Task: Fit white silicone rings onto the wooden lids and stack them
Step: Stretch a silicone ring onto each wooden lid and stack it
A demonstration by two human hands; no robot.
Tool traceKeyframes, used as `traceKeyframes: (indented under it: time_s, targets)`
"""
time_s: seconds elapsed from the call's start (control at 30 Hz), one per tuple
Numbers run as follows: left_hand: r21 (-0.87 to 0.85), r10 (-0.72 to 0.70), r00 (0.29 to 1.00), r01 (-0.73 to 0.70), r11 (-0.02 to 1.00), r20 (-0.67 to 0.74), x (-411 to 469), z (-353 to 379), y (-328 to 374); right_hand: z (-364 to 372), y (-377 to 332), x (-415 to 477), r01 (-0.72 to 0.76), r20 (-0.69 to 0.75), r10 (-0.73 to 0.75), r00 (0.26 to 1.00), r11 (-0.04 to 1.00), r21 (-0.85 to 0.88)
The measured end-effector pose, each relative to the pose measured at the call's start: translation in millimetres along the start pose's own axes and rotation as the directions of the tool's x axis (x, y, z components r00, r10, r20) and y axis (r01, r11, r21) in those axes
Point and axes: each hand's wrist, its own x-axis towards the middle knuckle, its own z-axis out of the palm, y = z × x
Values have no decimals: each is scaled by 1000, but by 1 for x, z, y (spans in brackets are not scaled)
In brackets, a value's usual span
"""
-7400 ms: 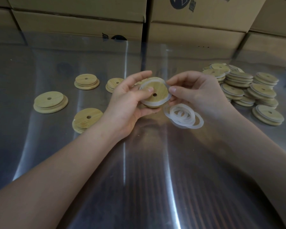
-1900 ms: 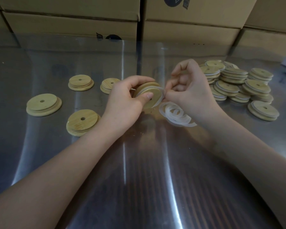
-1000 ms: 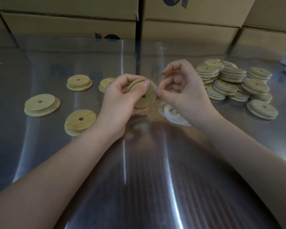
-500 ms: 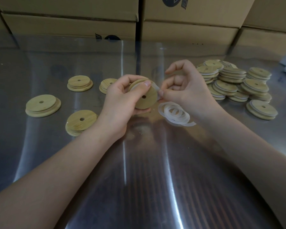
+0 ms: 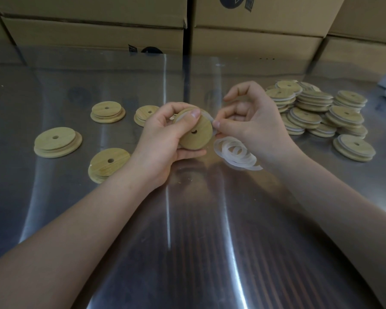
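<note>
Item: wooden lid (image 5: pixel 195 133), a round disc with a small centre hole, held tilted above the table between the two hands.
Fitting: white silicone ring (image 5: pixel 208 116), showing at the lid's upper right edge. How far round the rim it is seated cannot be told.
Handling, lid: judged light, stiff and smooth-faced. Best held by the back and one edge, leaving the rim free.
Handling, ring: judged thin, soft and stretchy, and liable to roll or spring off. Best pinched at one spot and worked round.
Left hand (image 5: pixel 163 139): grips the lid, fingers curled behind it and thumb pressed on its upper edge.
Right hand (image 5: pixel 250 121): thumb and forefinger pinch the ring at the lid's right edge, other fingers curled.
Spare rings (image 5: pixel 236 152): loose overlapping heap on the table, just below the right hand.
Bare lids (image 5: pixel 56 141): several lying flat to the left, apart from one another.
Finished lids (image 5: pixel 316 112): low stacks at right, white bands at their rims.
Surface: steel table (image 5: pixel 187 241).
Backdrop: cardboard boxes (image 5: pixel 94 30).
</note>
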Motion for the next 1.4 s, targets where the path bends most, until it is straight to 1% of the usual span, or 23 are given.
traceKeyframes:
  time_s: [0.27,0.47,0.6,0.83,1.1,1.4]
  targets:
    - [-6,-22,1000,22,1000,21,1,-1,-1,0,-2,0,-10,-7,10,1000,1000,-11]
    - [-62,-64,997,67,996,48,1,0,3,-2,-7,1,8,14,-8,1000,1000,-17]
    - [-47,-92,995,94,995,37,1,1,3,-4,-6,2,-13,30,14,999,1000,-17]
    - [-49,-131,990,134,990,52,2,0,4,-5,-7,2,-9,39,11,999,999,-53]
    - [-30,-132,991,133,991,30,2,-2,4,-3,-4,1,-10,48,12,999,999,-34]
    - [-67,-132,988,138,988,78,5,-6,2,-3,-4,0,-11,40,11,999,1000,-16]
